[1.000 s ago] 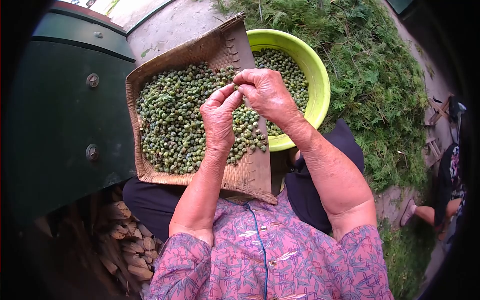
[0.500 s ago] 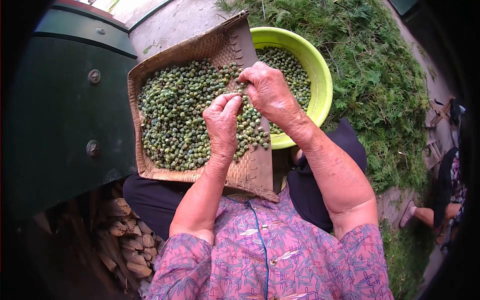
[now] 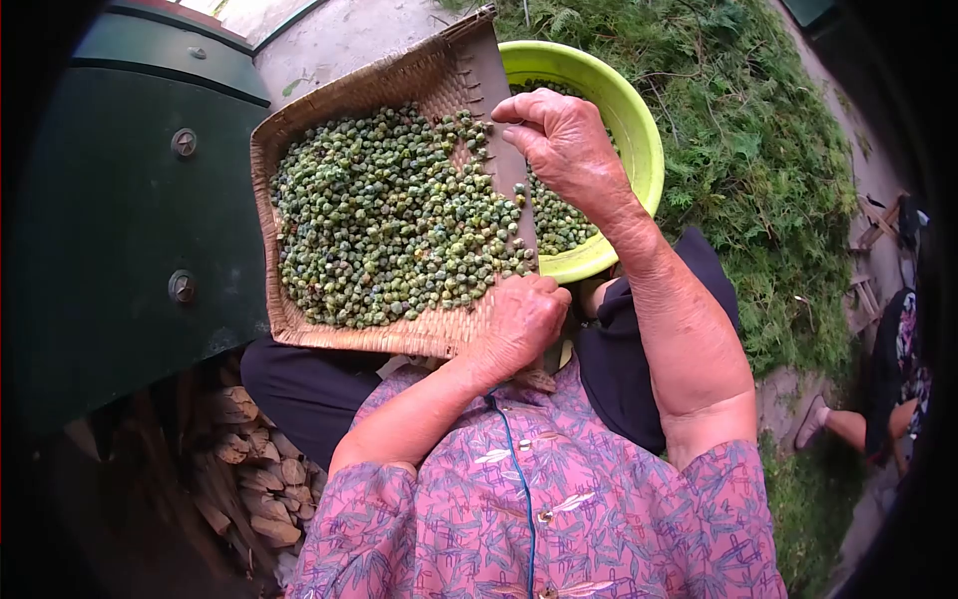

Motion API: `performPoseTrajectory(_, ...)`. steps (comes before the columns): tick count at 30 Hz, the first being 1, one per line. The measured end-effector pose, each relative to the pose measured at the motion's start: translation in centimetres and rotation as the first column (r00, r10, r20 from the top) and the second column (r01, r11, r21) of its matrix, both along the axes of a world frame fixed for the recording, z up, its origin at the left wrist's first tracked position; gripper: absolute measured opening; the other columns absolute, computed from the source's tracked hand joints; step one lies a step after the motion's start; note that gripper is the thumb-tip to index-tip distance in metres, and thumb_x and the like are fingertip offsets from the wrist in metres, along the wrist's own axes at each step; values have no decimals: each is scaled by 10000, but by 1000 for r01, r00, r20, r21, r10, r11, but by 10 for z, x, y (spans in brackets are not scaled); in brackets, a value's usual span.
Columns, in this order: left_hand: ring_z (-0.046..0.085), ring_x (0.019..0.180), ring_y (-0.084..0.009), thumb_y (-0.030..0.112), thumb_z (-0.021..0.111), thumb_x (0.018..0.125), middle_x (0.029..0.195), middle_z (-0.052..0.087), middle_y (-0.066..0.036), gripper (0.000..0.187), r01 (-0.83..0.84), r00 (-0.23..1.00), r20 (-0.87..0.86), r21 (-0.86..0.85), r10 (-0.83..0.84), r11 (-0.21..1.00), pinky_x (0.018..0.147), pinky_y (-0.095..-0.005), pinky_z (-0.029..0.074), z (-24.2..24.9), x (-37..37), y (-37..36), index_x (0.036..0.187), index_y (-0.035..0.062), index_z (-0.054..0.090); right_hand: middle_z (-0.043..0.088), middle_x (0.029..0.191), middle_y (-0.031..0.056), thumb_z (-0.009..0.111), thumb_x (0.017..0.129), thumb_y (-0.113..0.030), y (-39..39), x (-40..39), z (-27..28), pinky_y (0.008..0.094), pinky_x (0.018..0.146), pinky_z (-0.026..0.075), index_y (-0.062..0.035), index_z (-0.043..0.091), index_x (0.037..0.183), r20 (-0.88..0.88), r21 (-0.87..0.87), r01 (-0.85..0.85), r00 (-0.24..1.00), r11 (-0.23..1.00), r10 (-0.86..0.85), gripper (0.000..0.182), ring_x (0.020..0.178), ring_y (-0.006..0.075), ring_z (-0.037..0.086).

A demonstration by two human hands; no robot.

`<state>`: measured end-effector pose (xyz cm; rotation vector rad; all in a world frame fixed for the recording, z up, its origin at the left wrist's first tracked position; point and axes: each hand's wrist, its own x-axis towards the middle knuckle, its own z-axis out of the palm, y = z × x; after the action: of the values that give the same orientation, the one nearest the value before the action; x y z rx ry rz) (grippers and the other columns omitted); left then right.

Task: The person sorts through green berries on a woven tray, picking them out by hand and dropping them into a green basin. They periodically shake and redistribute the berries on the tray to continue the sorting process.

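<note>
A woven winnowing basket (image 3: 439, 343) lies across the lap, heaped with small round green seed cones (image 3: 384, 225). My left hand (image 3: 526, 317) is closed over its near right corner, knuckles up and the thumb hidden. Above the flat right lip of the basket is my right hand (image 3: 571, 145), fingers bent, with a gap between thumb and forefinger and nothing visible in it. Its fingertips are close to a few cones by the lip. Under that lip stands a yellow-green plastic basin (image 3: 644, 150), holding more of the same cones and partly covered by the basket and right forearm.
Cut green conifer branches (image 3: 738, 190) cover the ground at the right. A dark green metal door (image 3: 120, 210) with studs borders the left side. Split firewood (image 3: 264, 489) is stacked at lower left. Another person's leg and foot (image 3: 828, 424) show at the far right.
My left hand has moved from over the cones down to the basket's near right corner. My right hand has shifted slightly up and right, its fingers parting. The basket has moved slightly up and left.
</note>
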<state>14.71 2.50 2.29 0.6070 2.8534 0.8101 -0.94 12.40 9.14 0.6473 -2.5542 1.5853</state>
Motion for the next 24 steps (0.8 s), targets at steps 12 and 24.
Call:
performPoseTrajectory(12, 601, 835, -303, 19, 608, 769, 924, 588, -139, 243, -310, 940, -98, 161, 327, 937, 723, -361, 498, -23, -48, -39, 1010, 48, 614, 662, 827, 148, 627, 776, -65, 8, -4, 5, 341, 748, 514, -20, 682, 915, -6, -182, 108, 994, 977, -111, 157, 760, 264, 656)
performPoseTrajectory(24, 537, 1043, -345, 4, 565, 702, 1183, 529, -134, 547, -551, 833, -165, -325, 528, 769, 894, -435, 454, -30, -190, -104, 1235, 122, 522, 656, 805, 147, 627, 783, -33, 6, -6, 12, 334, 694, 521, -12, 676, 910, -21, -259, 120, 991, 958, -130, 138, 734, 256, 657)
